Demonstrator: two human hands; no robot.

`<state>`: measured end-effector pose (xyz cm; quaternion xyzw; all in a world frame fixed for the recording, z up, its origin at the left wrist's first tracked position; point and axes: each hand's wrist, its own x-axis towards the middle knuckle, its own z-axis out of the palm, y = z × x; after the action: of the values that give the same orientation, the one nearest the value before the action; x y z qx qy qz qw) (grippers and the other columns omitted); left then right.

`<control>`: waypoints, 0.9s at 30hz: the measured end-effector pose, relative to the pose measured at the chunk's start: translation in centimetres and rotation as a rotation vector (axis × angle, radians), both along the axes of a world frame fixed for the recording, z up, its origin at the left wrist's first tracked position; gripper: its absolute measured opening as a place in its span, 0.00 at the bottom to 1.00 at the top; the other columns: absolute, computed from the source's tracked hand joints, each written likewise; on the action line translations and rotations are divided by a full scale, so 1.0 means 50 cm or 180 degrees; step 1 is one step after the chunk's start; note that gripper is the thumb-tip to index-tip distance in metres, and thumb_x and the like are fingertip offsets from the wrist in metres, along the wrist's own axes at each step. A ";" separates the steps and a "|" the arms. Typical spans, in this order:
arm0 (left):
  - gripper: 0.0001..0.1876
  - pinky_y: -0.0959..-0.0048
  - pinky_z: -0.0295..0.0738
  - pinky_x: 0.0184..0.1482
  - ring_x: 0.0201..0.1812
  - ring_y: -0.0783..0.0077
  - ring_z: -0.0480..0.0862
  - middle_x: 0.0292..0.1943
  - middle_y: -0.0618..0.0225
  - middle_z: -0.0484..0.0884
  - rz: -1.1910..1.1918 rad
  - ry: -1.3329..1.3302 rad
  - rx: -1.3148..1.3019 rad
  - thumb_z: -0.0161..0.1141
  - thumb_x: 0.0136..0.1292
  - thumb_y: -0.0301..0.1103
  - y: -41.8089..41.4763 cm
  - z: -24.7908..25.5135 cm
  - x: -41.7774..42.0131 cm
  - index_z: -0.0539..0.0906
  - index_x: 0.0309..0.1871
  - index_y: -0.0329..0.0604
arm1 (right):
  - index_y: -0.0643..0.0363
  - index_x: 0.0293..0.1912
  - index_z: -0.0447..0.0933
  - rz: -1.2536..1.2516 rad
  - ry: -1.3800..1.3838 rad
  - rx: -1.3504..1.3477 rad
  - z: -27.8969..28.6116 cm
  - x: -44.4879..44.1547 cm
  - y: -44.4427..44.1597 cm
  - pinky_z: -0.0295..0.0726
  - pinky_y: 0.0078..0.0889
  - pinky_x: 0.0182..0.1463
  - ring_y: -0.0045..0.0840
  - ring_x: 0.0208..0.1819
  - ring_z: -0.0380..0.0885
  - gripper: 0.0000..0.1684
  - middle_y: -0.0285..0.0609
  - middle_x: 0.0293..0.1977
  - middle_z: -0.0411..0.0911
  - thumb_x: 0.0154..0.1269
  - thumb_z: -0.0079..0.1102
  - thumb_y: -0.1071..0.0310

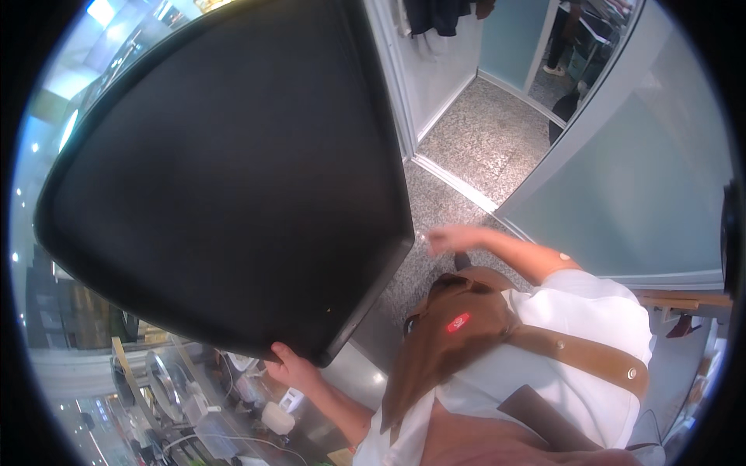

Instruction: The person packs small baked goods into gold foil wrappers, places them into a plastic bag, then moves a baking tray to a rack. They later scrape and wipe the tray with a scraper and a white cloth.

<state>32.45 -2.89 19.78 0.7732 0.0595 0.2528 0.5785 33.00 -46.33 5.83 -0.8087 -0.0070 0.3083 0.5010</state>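
A large black tray or panel [245, 175] with rounded corners and a smooth dark face fills the left and upper part of the view. My left hand [287, 368] grips its lower edge, thumb on the near side; the other fingers are mostly hidden. My right hand [451, 239] is apart from the panel, just right of its right-hand corner. It is blurred by motion, holds nothing visible, and its fingers look spread. Below lies my brown apron [466, 314] with a red badge, over a white shirt [577, 309].
A metal worktop [317, 425] at lower left bears a white container [278, 418], a cable and other clutter. Speckled floor [466, 145] runs through a doorway past a white threshold strip [460, 185]. A frosted glass partition [635, 186] stands at right; a person's leg [556, 49] shows beyond.
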 end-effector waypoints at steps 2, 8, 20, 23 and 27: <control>0.31 0.69 0.78 0.54 0.49 0.67 0.81 0.52 0.55 0.83 -0.0057 -0.0090 0.0238 0.59 0.75 0.52 -0.021 0.003 0.024 0.78 0.59 0.23 | 0.63 0.63 0.77 0.1141 0.0526 0.0153 -0.032 -0.074 0.022 0.70 0.43 0.67 0.42 0.64 0.75 0.36 0.57 0.61 0.78 0.73 0.56 0.41; 0.30 0.71 0.76 0.54 0.48 0.69 0.80 0.50 0.57 0.83 -0.0535 -0.0180 0.0279 0.59 0.75 0.51 -0.176 0.010 0.100 0.78 0.58 0.24 | 0.59 0.64 0.77 0.0819 0.1057 0.0186 -0.078 -0.128 -0.050 0.69 0.42 0.70 0.41 0.63 0.75 0.36 0.51 0.64 0.77 0.78 0.45 0.38; 0.23 0.68 0.73 0.57 0.50 0.67 0.81 0.49 0.59 0.85 -0.0994 -0.0055 0.0387 0.59 0.76 0.45 -0.508 -0.013 0.178 0.81 0.57 0.30 | 0.63 0.61 0.78 -0.0525 0.0909 0.1085 -0.065 -0.125 -0.300 0.74 0.38 0.66 0.31 0.60 0.76 0.39 0.46 0.59 0.79 0.72 0.55 0.35; 0.17 0.73 0.74 0.49 0.41 0.73 0.79 0.39 0.67 0.83 -0.1130 -0.0003 0.0463 0.60 0.75 0.42 -0.578 -0.011 0.195 0.81 0.50 0.32 | 0.62 0.67 0.72 -0.1509 0.0080 0.0790 -0.067 -0.095 -0.362 0.74 0.39 0.66 0.33 0.61 0.75 0.41 0.48 0.61 0.77 0.72 0.56 0.37; 0.12 0.76 0.72 0.40 0.33 0.78 0.75 0.30 0.71 0.79 -0.1431 0.0305 0.0738 0.62 0.73 0.36 -0.658 -0.017 0.249 0.81 0.43 0.33 | 0.59 0.75 0.60 -0.2929 -0.0075 0.1337 -0.128 -0.016 -0.443 0.71 0.44 0.67 0.35 0.65 0.71 0.45 0.50 0.66 0.72 0.73 0.56 0.38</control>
<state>44.90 -35.77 18.96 0.8394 -0.1159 0.0860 0.5241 32.20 -68.47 -0.57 -0.6131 0.2826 0.0384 0.7367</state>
